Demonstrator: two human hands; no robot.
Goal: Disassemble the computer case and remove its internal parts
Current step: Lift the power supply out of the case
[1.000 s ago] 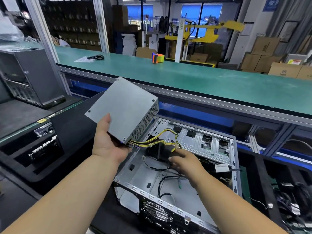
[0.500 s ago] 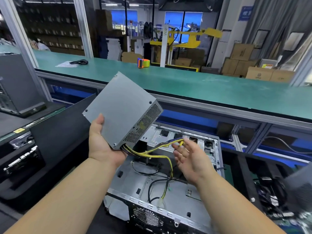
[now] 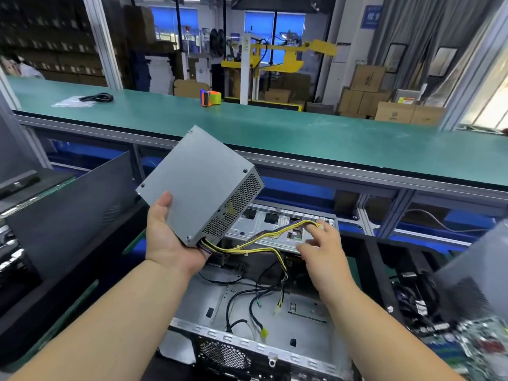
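Holding the grey sheet-metal power supply box up at centre frame, you cradled it from beneath in your left hand, thumb curled over its near edge; that lifted it clear of the open silver steel computer case lying at lower centre, probably so the leads could come free; the box sat tilted, long axis running from lower left to upper right, perforated vent face turned to the right and its cable exit pointing down toward you; your right hand reached right of centre with fingers loosely extended, fingertips touching the connector end of the yellow-and-black wire bundle; whether they pinched it I cannot tell; a shorter branch drooped into the case.
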